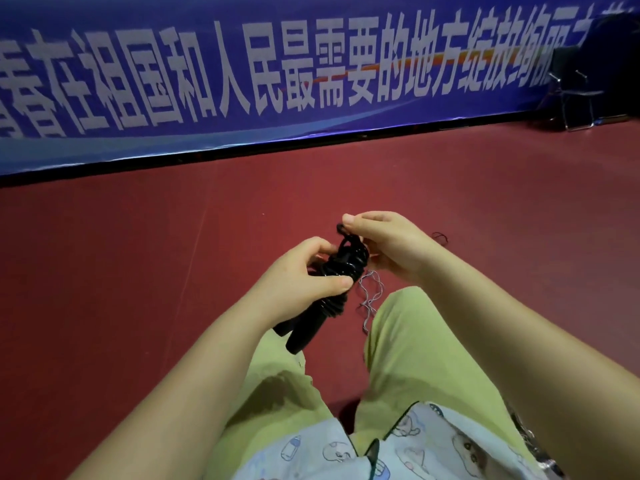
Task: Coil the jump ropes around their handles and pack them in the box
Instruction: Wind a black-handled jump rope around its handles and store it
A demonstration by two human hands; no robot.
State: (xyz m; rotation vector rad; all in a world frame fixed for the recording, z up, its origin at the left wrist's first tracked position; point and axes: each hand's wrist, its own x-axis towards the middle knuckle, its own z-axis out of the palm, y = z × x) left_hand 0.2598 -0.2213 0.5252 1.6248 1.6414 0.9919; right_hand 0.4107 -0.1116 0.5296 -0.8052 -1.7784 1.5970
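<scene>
Your left hand (pixel 304 271), just left of frame centre, has its fingers and thumb curled tight around the black jump rope (pixel 341 268), coils bunched over its handles (pixel 304 327), which slant down to the lower left above your green trousers (pixel 415 341). Right of it, your right hand (pixel 384 244) pinches a loop of the cord between thumb and forefinger. Loose thread (pixel 372 292) lies on the red floor (pixel 138 271) below.
</scene>
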